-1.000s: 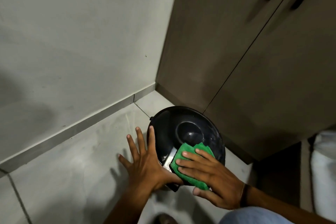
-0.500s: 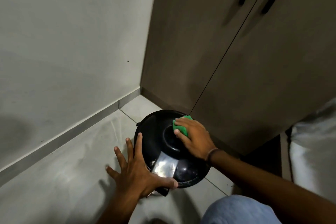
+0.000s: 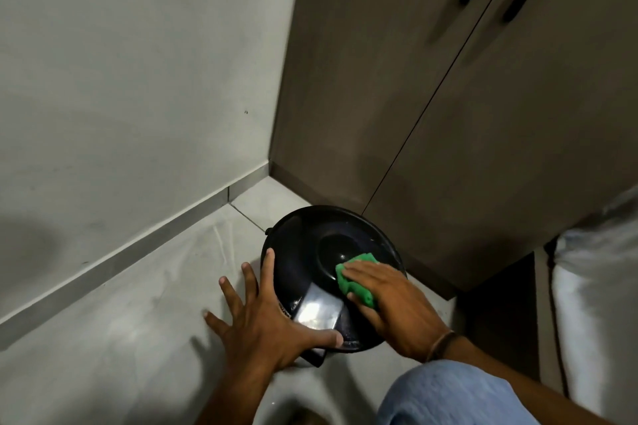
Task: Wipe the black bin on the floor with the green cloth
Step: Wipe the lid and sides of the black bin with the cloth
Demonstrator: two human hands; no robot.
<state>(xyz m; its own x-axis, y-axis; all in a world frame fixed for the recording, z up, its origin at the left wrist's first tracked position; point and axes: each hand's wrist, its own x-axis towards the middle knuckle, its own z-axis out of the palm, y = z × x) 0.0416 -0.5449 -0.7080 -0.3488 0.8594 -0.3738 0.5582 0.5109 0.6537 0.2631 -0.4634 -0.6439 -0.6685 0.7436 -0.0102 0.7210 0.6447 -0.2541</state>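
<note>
A round black bin (image 3: pixel 303 245) stands on the grey tiled floor in the corner, seen from above, with a shiny lid and a silver patch near its front rim. My left hand (image 3: pixel 262 317) rests on the bin's left side, fingers spread and thumb across the front rim. My right hand (image 3: pixel 390 297) presses a folded green cloth (image 3: pixel 357 278) flat on the right part of the lid, beside its round centre dimple. The hand covers most of the cloth.
A pale wall with a grey skirting (image 3: pixel 114 262) runs on the left. Brown cupboard doors (image 3: pixel 466 134) with black handles stand right behind the bin. A white bag or container (image 3: pixel 597 304) sits at the right edge. My knee in blue jeans (image 3: pixel 445 393) is at the bottom.
My right hand has slid the cloth from the lid's far edge back toward me, onto its right front part. My left hand keeps its hold on the bin.
</note>
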